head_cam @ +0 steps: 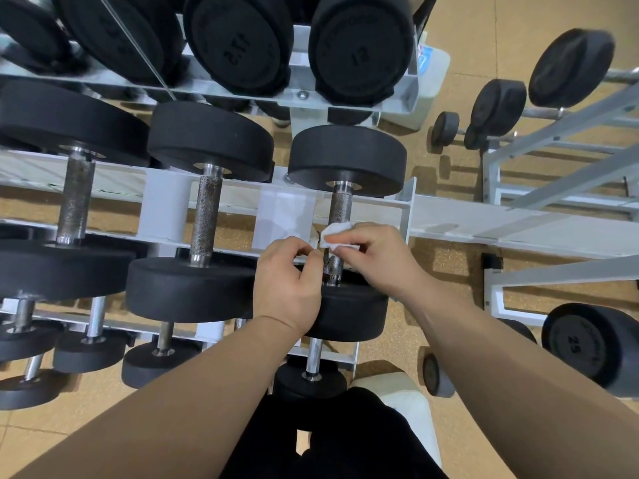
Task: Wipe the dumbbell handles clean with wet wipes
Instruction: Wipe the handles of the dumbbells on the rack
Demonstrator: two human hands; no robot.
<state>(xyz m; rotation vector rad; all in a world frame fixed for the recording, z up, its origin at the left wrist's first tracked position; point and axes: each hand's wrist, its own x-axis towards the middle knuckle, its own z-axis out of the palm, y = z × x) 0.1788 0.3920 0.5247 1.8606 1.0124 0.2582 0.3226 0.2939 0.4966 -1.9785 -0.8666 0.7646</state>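
Fingers of our right hand pinch a crumpled white wet wipe against the knurled steel handle of the rightmost black, round-headed dumbbell on the grey rack. Our left hand curls beside it; what its fingertips pinch we cannot tell

White tiered rack, second rack at right, tan speckled floor

floor: I'm looking on speckled tan flooring | furniture: pale grey rack standing ahead, second rack sitting rightward
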